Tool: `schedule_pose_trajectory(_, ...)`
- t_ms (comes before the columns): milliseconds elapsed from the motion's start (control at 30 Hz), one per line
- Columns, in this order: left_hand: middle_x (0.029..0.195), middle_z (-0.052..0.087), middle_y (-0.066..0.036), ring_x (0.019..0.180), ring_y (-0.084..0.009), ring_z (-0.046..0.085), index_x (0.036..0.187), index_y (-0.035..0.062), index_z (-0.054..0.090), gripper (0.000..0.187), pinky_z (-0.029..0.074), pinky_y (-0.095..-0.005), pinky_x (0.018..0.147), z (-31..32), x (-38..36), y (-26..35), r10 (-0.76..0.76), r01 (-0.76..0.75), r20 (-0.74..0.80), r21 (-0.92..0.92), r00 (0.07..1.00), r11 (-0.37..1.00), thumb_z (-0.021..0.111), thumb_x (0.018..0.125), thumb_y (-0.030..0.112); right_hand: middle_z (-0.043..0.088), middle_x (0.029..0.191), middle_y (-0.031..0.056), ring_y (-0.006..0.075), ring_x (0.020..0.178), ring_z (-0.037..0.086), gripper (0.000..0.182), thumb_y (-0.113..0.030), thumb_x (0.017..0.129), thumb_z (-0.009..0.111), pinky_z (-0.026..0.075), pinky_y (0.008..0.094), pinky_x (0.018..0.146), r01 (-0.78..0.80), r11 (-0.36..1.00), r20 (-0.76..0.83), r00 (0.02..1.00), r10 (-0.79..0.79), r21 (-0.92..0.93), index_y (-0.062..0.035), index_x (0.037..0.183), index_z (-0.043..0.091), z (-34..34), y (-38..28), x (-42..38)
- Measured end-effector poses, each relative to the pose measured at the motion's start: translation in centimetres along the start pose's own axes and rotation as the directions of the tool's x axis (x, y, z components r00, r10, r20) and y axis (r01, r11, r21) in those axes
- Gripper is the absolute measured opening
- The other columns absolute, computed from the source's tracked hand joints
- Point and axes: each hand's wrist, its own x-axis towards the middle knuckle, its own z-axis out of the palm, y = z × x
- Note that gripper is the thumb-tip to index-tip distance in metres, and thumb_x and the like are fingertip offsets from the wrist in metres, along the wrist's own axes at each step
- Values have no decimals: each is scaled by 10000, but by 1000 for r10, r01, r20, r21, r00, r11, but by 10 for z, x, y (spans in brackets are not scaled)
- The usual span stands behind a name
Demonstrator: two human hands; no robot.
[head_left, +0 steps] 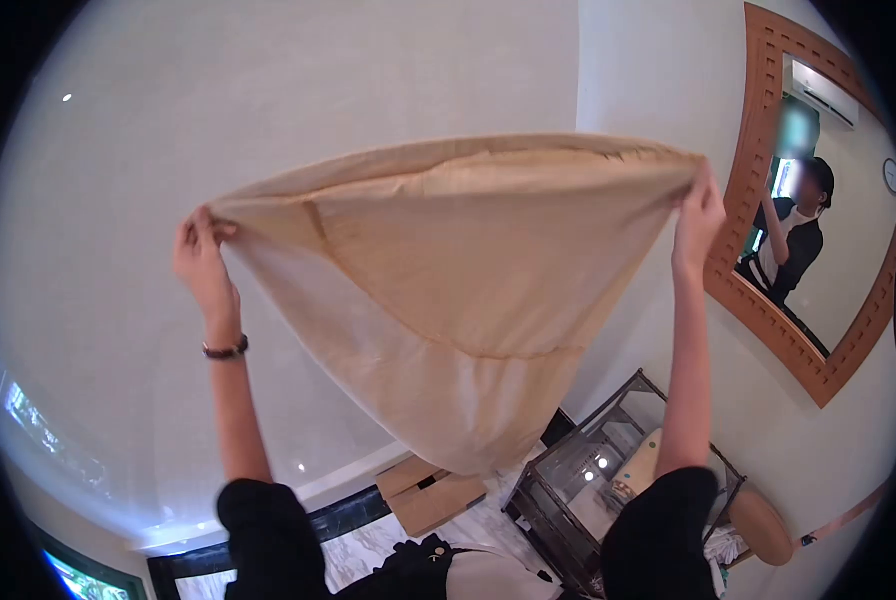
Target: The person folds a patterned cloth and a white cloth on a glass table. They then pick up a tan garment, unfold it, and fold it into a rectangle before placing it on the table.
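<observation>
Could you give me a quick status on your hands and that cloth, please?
Left hand and right hand each pinching a top corner. Beige cloth spread, hanging to a point. Nothing in the way.

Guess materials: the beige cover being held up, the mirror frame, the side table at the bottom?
Beige cover: woven fabric, likely cotton or linen, matte; it drapes, creases and shows seams.
Mirror frame: looks like wood, reddish-brown, with a carved pattern.
Side table: dark metal frame with glass panels, judging by thin bars and lamp reflections.
Left hand and right hand pinch the cover's top corners.
</observation>
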Motion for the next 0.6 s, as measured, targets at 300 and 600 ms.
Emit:
schedule_pose_trajectory(300,683,505,49,589,-36,370,928,13,608,242,297,-223,521,-28,-65,33,2,10,-329,34,944,999,504,1008,215,542,779,22,99,727,449,380,-288,1029,443,402,243,691,92,993,-220,970,-105,-68,33,858,551,-28,-27,-83)
schedule_pose_trajectory(600,726,587,-13,552,-63,500,987,-14,620,279,372,-214,527,-60,-54,42,-100,107,-45,210,994,972,497,1009,236,572,791,-16,41,746,458,398,-326,1025,453,397,210,696,-6,1000,-118,993,7,12,12,875,603,-38,-23,-79)
